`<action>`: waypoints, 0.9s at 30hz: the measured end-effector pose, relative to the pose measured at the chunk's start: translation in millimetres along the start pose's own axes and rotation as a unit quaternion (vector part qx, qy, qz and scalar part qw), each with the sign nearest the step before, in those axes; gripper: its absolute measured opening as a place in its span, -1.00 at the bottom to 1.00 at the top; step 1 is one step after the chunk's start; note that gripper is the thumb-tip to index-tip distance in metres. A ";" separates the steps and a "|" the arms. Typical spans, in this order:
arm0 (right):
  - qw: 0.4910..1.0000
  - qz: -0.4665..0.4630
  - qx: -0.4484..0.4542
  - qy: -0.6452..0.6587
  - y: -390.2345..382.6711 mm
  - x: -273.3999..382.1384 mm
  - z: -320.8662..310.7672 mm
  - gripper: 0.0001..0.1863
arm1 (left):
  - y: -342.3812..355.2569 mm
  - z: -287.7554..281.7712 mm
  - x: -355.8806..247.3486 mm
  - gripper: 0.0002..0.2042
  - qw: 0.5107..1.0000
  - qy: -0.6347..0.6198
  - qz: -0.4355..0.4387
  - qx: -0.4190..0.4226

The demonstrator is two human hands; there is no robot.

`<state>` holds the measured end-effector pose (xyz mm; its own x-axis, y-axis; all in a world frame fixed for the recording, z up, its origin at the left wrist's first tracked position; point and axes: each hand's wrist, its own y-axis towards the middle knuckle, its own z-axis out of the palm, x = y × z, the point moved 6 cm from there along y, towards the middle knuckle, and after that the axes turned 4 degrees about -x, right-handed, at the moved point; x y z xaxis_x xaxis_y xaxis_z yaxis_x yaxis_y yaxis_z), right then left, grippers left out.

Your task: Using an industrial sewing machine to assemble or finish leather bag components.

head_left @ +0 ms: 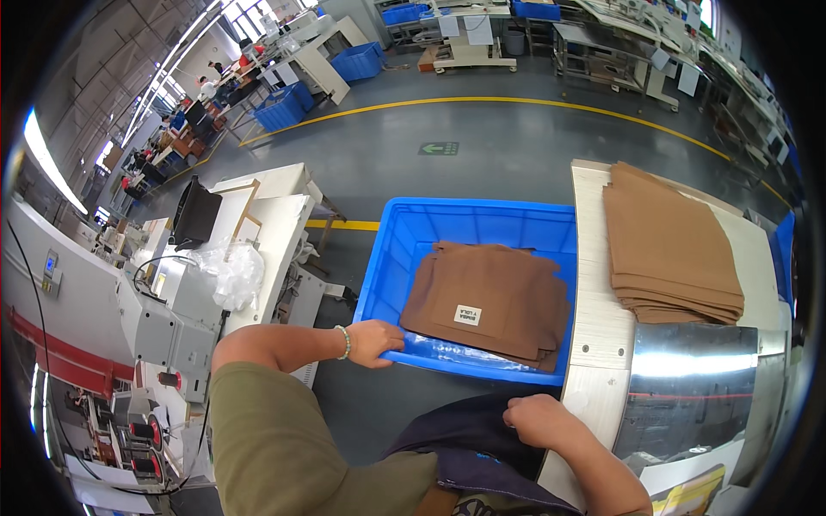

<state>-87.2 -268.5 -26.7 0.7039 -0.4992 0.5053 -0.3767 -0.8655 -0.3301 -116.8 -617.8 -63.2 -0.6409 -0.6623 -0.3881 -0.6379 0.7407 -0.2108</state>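
My left hand (pixel 375 342) grips the near-left rim of a blue plastic bin (pixel 379 267), its fingers closed on the edge. Inside lies a stack of brown fabric pieces (pixel 482 288) with a pale label on the top one, over clear plastic (pixel 452 353). My right hand (pixel 532 420) is low beside the right table, over my dark apron (pixel 439 426), with fingers curled; whether they hold anything is hidden. To the right, a pale wooden table (pixel 594 361) bears another stack of brown fabric (pixel 671 249) and a metal plate (pixel 693 387).
A left table (pixel 284 224) carries white machines (pixel 168 327), crumpled plastic (pixel 232 271) and a black tray (pixel 194 211). A yellow-lined aisle (pixel 482 146) runs beyond the bin. Farther off are workstations (pixel 477 43), blue bins (pixel 357 60) and seated people (pixel 209 86) at left.
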 end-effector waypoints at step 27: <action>0.988 0.062 0.046 -0.134 8.1 4.0 25.7 -0.77 | -19.4 18.3 -2.4 -0.66 0.996 0.084 0.001 -0.033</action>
<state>-72.0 -276.4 -47.8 0.7943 -0.5620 0.2307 -0.4234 -0.7845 -0.4532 -95.1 -628.6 -74.5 -0.7004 -0.6749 -0.2324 -0.6599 0.7363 -0.1497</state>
